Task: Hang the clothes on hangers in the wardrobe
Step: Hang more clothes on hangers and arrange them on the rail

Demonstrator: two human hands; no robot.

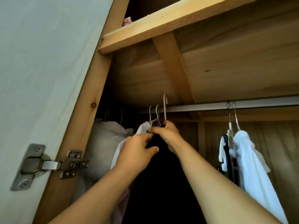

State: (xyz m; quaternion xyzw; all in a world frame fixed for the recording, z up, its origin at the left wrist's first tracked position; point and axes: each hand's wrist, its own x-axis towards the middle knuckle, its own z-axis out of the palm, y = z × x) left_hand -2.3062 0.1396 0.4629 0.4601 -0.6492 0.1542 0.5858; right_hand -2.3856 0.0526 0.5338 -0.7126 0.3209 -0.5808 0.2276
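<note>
Inside a pine wardrobe (84, 113), a black garment (161, 183) on a pink hanger (165, 109) is held up near the left end of the metal rail (210, 106), the hook raised just above the rail and not yet seated. The hanger's neck is gripped by the curled fingers of the right hand (168, 135); the garment's top edge is pinched by the left hand (137, 151). White clothes (103, 143) are hung at the left end, a white shirt (252, 164) towards the right. A wooden shelf (169, 18) is fixed above; the white door (40, 70) is carried on a steel hinge (48, 165).
</note>
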